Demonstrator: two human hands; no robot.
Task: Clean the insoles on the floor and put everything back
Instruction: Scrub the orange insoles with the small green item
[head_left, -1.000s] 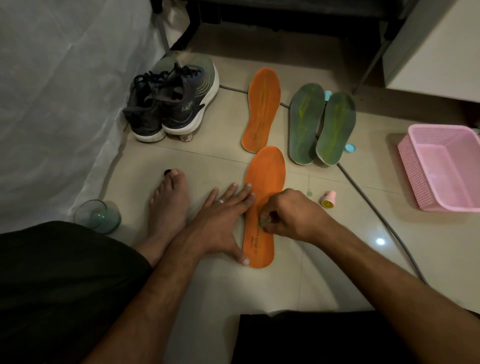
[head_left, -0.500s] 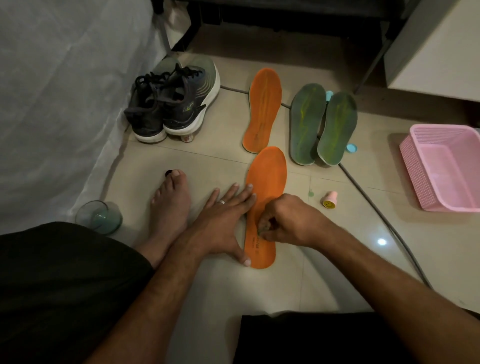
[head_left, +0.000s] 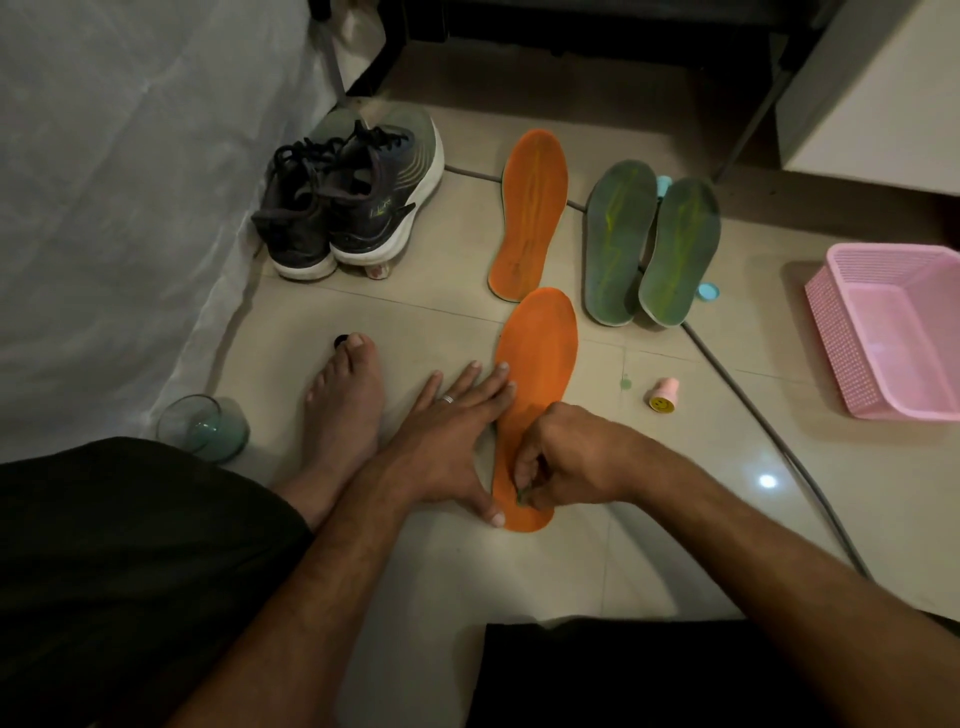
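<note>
An orange insole (head_left: 540, 358) lies lengthwise on the tiled floor in front of me. My left hand (head_left: 447, 441) rests flat beside it, fingers straight, with fingertips and thumb touching its left edge. My right hand (head_left: 561, 462) is curled over the insole's heel end and pinches a small dark green thing, mostly hidden by the fingers, against the surface. A second orange insole (head_left: 530, 213) lies farther back. Two green insoles (head_left: 649, 244) lie side by side to its right.
A pair of dark sneakers (head_left: 353, 202) stands at the back left by a white sheet. A glass (head_left: 202, 426) sits near my bare foot (head_left: 343, 415). A pink basket (head_left: 893, 332) is at right, a small pink bottle (head_left: 664, 396) and a grey cable (head_left: 753, 410) between.
My right hand has slid down the near orange insole from its middle to the heel end. My left hand has stayed put.
</note>
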